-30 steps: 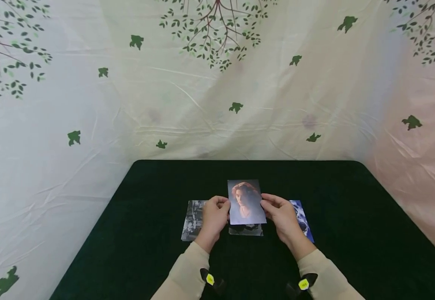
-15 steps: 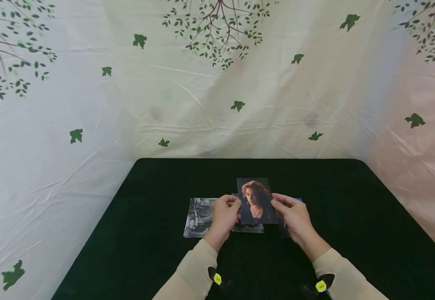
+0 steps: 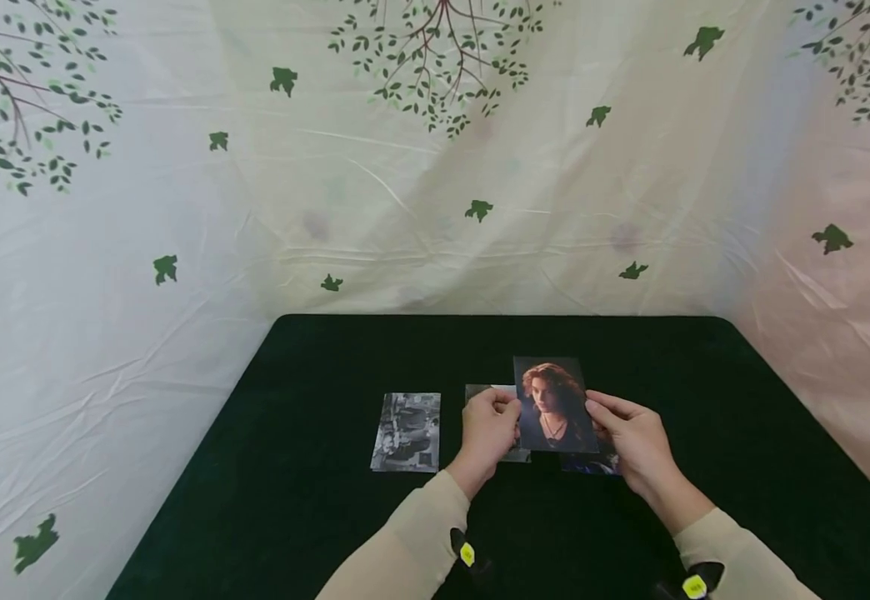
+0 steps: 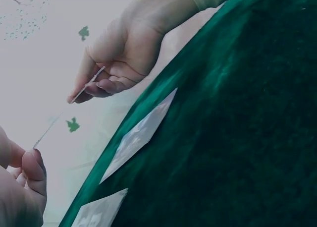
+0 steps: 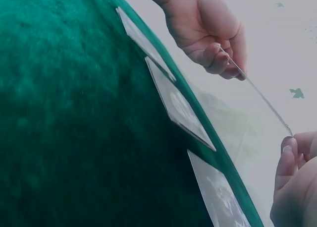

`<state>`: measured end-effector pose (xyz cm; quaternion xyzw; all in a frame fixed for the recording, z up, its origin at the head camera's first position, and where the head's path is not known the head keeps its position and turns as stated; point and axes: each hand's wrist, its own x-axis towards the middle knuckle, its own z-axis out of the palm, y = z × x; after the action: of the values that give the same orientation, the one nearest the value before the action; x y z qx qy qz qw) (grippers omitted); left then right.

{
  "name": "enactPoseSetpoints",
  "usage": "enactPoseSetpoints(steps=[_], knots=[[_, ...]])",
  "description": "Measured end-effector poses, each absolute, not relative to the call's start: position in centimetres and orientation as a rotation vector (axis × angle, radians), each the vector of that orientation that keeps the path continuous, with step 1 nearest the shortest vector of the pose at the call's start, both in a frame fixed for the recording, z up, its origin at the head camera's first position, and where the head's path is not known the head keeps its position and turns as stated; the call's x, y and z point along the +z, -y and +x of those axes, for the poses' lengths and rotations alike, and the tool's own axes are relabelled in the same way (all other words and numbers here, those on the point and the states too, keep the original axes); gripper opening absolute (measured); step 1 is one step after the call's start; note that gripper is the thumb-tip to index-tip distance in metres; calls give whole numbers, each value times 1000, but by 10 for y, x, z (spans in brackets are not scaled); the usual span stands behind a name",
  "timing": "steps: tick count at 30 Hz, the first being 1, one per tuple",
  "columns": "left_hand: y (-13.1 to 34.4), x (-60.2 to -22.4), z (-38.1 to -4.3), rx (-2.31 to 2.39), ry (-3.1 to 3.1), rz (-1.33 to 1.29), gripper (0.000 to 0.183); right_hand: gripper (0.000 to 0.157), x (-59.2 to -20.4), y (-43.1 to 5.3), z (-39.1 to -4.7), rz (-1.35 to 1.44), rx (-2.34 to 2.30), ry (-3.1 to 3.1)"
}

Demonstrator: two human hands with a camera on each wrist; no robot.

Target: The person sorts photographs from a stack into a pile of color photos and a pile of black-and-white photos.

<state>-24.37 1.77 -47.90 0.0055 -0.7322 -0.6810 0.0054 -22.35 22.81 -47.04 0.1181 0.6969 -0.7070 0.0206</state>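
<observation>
A photo card (image 3: 555,406) with a portrait of a red-haired person is held upright above the table. My left hand (image 3: 489,433) pinches its left edge between thumb and fingers. On the opposite edge, my right hand (image 3: 639,437) pinches it the same way. Both wrist views show the card edge-on, a thin line (image 5: 265,103) stretched between the two hands and raised off the cloth. Behind the hands lie a middle stack of cards (image 3: 519,456), mostly covered, and a bluish card (image 3: 592,464), partly hidden by the held card and my right hand.
A black-and-white photo card (image 3: 407,433) lies to the left on the dark green cloth-covered table (image 3: 315,358). In the right wrist view the middle stack (image 5: 181,108) shows a thicker edge. A pale curtain (image 3: 405,208) printed with leaves stands behind the table.
Both hands have carried the portrait card to the right, from over the middle stack toward the bluish card. The black-and-white card on the left has come fully into view. The glare on the portrait has gone.
</observation>
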Motion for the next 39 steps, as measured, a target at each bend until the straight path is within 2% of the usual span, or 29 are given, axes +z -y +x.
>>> enactPoseSetpoints(steps=[7, 15, 39], knots=[[-35, -483, -238, -2107, 2312, 28, 6, 46, -470, -246, -217, 333, -2077, -2270], [-49, -485, -233, -2074, 2370, 73, 9, 53, -476, -260, -217, 346, -1981, -2334], [-72, -502, -245, -1785, 2557, -18, 14, 53, -498, -288, -226, 345, -1826, -2410]])
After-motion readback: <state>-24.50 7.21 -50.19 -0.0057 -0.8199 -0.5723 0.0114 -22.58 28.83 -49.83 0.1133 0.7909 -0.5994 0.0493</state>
